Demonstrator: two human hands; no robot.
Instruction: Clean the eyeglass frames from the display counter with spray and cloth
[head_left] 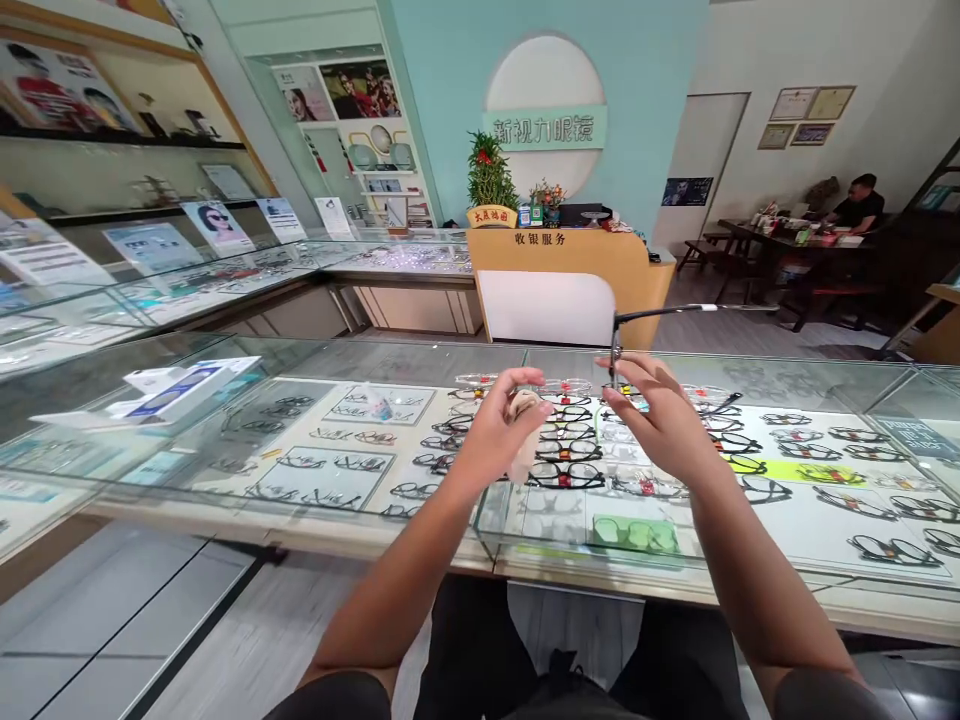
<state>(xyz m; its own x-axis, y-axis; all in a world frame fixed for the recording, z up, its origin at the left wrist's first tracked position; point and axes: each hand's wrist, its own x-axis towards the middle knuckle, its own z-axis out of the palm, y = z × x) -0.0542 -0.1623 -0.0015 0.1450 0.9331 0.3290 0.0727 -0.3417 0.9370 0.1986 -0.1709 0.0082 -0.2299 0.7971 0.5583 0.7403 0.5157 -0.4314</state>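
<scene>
Both my hands are raised over a glass display counter (300, 500). My left hand (499, 430) is closed around a pale beige cloth (520, 462), which hangs below the thumb. Between the thumb and fingers of my right hand (664, 415) is a pair of eyeglasses (616, 345), seen nearly edge-on. One dark temple (664, 314) of it points right, with a small white tag on it. A gap separates the cloth from the eyeglasses. Under the glass lie rows of spectacle frames (566, 474), many dark-rimmed, some with red or orange tags.
A white open box (191, 390) sits on the counter at left. Inside the case is a green tray (636, 535). Beyond stand a wooden cashier desk (562, 255) and more glass cases (247, 270). A person (859, 210) sits at a dark table (787, 238) at the back right.
</scene>
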